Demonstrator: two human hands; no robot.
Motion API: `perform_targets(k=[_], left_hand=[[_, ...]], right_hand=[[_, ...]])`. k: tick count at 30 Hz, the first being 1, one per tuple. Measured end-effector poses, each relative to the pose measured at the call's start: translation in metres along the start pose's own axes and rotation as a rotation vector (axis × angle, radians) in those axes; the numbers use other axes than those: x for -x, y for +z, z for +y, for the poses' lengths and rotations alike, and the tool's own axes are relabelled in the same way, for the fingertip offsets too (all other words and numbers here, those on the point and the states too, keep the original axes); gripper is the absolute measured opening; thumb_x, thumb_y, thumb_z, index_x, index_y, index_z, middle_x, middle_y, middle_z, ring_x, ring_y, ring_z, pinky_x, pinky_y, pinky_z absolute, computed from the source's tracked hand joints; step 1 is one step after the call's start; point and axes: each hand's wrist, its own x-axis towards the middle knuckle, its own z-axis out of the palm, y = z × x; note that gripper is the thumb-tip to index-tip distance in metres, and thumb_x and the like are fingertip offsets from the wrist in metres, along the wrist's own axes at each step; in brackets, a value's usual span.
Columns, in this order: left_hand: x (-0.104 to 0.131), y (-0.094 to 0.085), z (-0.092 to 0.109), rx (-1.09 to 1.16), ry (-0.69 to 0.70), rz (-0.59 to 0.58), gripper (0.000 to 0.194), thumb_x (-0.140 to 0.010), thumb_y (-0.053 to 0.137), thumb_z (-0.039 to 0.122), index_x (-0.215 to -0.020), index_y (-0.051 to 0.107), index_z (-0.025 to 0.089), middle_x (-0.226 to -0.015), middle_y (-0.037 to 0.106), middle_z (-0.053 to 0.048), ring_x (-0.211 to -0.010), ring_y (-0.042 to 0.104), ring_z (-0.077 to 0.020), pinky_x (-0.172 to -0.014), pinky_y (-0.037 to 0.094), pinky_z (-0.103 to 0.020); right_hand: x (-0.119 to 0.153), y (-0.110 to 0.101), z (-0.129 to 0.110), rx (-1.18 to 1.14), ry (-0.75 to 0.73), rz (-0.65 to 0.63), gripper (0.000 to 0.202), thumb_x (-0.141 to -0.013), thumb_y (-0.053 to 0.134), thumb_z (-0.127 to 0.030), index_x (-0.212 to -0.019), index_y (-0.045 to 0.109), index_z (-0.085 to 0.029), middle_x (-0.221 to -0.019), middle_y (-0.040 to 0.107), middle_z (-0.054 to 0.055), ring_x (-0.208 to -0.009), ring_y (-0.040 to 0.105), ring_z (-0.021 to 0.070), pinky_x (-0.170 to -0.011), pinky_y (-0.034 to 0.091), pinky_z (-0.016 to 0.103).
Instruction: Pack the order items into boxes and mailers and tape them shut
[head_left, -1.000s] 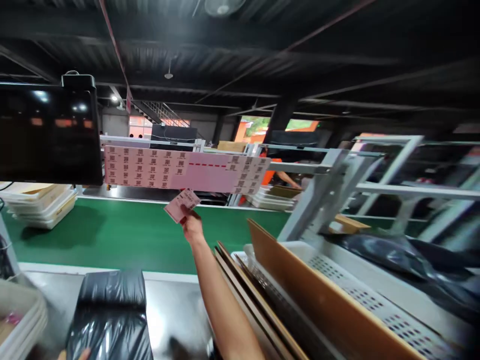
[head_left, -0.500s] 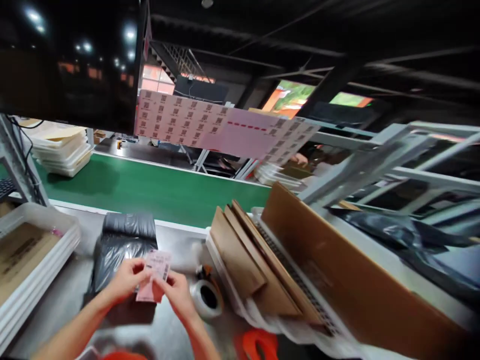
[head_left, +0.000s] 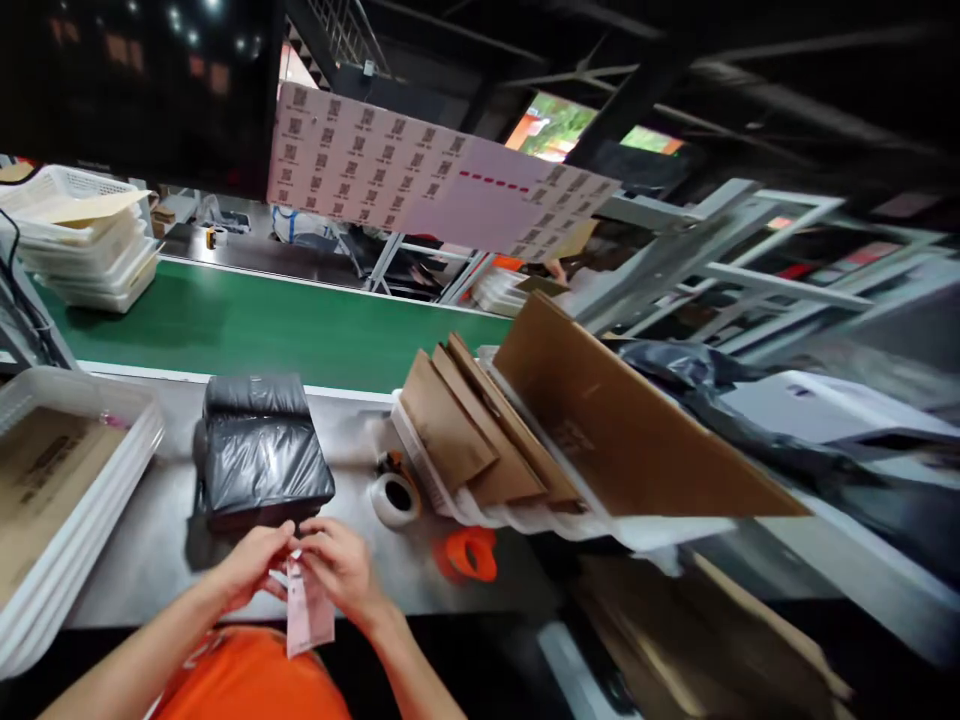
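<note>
a pink label was held betw. both hands, over the near edge of the metal table & just in front of the orange shirt of the wearer. its upper end was pinched by the fingers of the l. hand and the r. hand, both closed on it; its lower part was left hanging. a small white bit was seen at the fingertips.

just beyond the hands, a black plastic-wrapped pkg was set on the table. to its r., a white tape roll was placed, w/ an orange ring nearer the edge. farther r., cardboard pcs were stood at a slant in a white basket, beside a large cardboard sheet. at l., stacked trays were seen, w/ brown cardboard in the top one.

behind the table, a green conveyor belt was crossed by no hand; stacked baskets were rested at its l. end. above it, a code-printed board was mounted next to a dark monitor.
</note>
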Motion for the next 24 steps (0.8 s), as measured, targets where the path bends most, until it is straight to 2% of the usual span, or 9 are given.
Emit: perform_targets(k=[4,7,9,11,14,17,19,21,24], left_hand=[[0.008,-0.001,-0.009,0.106,-0.043,0.029,0.067,-0.056,0.096,0.073,-0.082,0.070,0.017,-0.071,0.062,0.002,-0.070,0.059,-0.0149,-0.065,0.050,-0.027],[0.013,-0.002,-0.013,0.048,-0.027,0.053,0.062,-0.057,0.095,0.068,-0.082,0.070,0.017,-0.070,0.061,0.003,-0.070,0.058,-0.0149,-0.065,0.049,-0.027],[0.014,-0.003,-0.016,0.013,0.014,0.085,0.062,-0.060,0.092,0.071,-0.079,0.066,0.018,-0.071,0.060,0.003,-0.069,0.057,-0.0145,-0.063,0.047,-0.027],[0.013,-0.006,-0.018,-0.011,0.050,0.163,0.063,-0.063,0.086,0.074,-0.078,0.062,0.019,-0.071,0.057,0.004,-0.068,0.055,-0.0140,-0.063,0.046,-0.026],[0.009,-0.018,-0.023,-0.093,0.044,0.405,0.060,-0.064,0.077,0.077,-0.076,0.058,0.021,-0.069,0.056,0.003,-0.068,0.055,-0.0161,-0.061,0.045,-0.028],[0.016,-0.039,-0.037,-0.139,-0.006,0.644,0.055,-0.066,0.068,0.076,-0.075,0.055,0.023,-0.067,0.057,0.001,-0.069,0.059,-0.0197,-0.060,0.045,-0.029],[0.030,-0.054,-0.056,-0.153,-0.024,0.770,0.053,-0.065,0.065,0.075,-0.072,0.053,0.024,-0.065,0.054,0.000,-0.068,0.057,-0.0199,-0.059,0.043,-0.028],[0.053,-0.067,-0.081,-0.191,-0.031,0.884,0.055,-0.060,0.065,0.077,-0.066,0.050,0.025,-0.061,0.050,0.001,-0.062,0.052,-0.0181,-0.056,0.041,-0.028],[0.094,-0.076,-0.122,-0.198,-0.051,1.008,0.059,-0.053,0.067,0.081,-0.062,0.051,0.024,-0.058,0.047,0.003,-0.058,0.049,-0.0167,-0.056,0.042,-0.029]], right_hand=[[0.009,0.000,0.003,0.099,-0.163,-0.004,0.024,-0.107,0.065,-0.038,-0.110,0.088,-0.030,-0.125,0.080,0.012,-0.112,0.076,0.0242,-0.096,0.064,0.040],[0.008,-0.001,0.005,0.112,-0.214,-0.043,0.021,-0.106,0.069,-0.041,-0.108,0.088,-0.033,-0.125,0.080,0.009,-0.113,0.076,0.0236,-0.098,0.063,0.040],[0.003,0.000,0.003,0.073,-0.314,-0.031,0.018,-0.105,0.068,-0.036,-0.106,0.086,-0.030,-0.123,0.082,0.008,-0.113,0.076,0.0237,-0.099,0.062,0.040],[-0.003,-0.005,-0.002,-0.022,-0.441,-0.009,0.016,-0.105,0.065,-0.025,-0.108,0.080,-0.026,-0.113,0.084,0.007,-0.109,0.077,0.0229,-0.101,0.061,0.041],[-0.020,-0.028,-0.004,-0.160,-0.504,-0.006,0.018,-0.105,0.060,-0.015,-0.113,0.072,-0.025,-0.100,0.084,0.004,-0.095,0.078,0.0195,-0.097,0.061,0.038],[-0.055,-0.064,0.012,-0.161,-0.409,0.019,0.016,-0.105,0.060,-0.017,-0.109,0.072,-0.026,-0.097,0.083,0.005,-0.088,0.076,0.0190,-0.086,0.061,0.035],[-0.090,-0.080,0.034,-0.150,-0.267,-0.043,0.013,-0.105,0.062,-0.025,-0.104,0.074,-0.024,-0.097,0.082,0.006,-0.089,0.076,0.0204,-0.086,0.061,0.035],[-0.130,-0.081,0.060,-0.145,-0.110,-0.199,0.015,-0.102,0.063,-0.031,-0.102,0.074,-0.021,-0.095,0.082,0.007,-0.086,0.075,0.0211,-0.081,0.061,0.034],[-0.186,-0.058,0.093,-0.100,-0.009,-0.440,0.013,-0.092,0.069,-0.030,-0.098,0.073,-0.018,-0.090,0.081,0.005,-0.079,0.073,0.0196,-0.071,0.058,0.029]])
